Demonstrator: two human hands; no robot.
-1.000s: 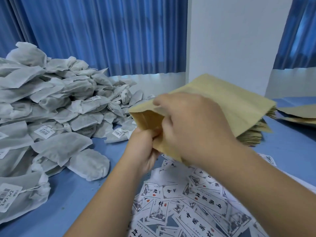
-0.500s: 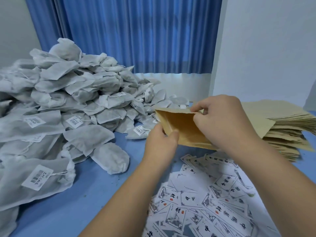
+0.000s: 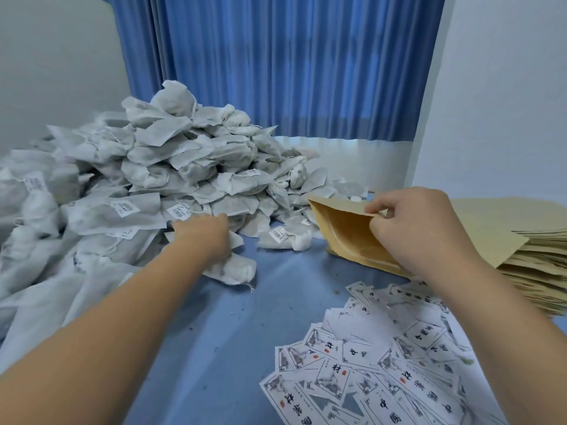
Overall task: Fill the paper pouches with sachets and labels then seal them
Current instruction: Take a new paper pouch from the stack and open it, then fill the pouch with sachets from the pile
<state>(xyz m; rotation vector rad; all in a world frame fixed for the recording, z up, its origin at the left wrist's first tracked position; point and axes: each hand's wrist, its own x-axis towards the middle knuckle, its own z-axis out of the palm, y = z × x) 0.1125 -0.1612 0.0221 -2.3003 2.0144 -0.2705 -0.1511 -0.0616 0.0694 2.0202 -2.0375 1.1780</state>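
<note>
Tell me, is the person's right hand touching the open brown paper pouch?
Touching. In the head view the right hand pinches the open brown paper pouch at its upper lip.

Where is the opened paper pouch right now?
The open pouch is right of centre in the head view, held by the right hand, between the sachet pile on its left and the pouch stack on its right, beyond the labels.

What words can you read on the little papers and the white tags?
"中" on one printed label.
"材" on a second label beside it.
Other labels: characters too blurred to be sure.
White tags on the sachets: too small to read.
Paper pouch: no print visible.
</note>
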